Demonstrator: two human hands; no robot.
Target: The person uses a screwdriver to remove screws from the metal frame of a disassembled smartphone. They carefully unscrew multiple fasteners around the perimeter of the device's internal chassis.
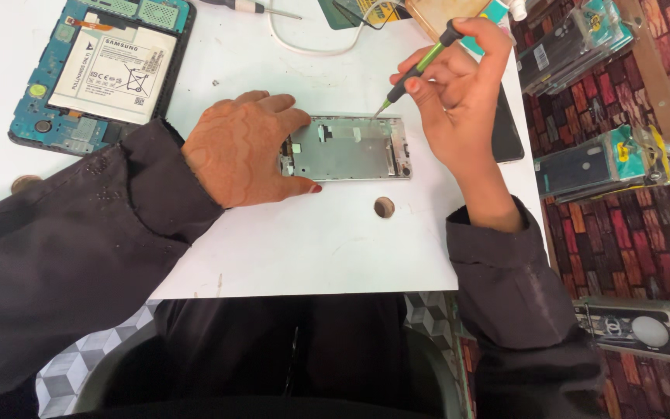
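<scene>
A silver metal phone frame (350,149) lies flat in the middle of the white table (312,248). My left hand (242,147) grips its left end, thumb along the near edge and fingers over the far edge. My right hand (459,93) holds a thin screwdriver (420,66) with a green and black handle, tilted, its tip touching the frame's far edge near the right end.
An opened tablet (98,70) with its white battery showing lies at the far left. Another screwdriver (250,8) and a white cable (312,48) lie at the back. A dark phone (509,132) sits behind my right hand. A hole (384,207) marks the table. Packaged phone cases (606,155) lie right.
</scene>
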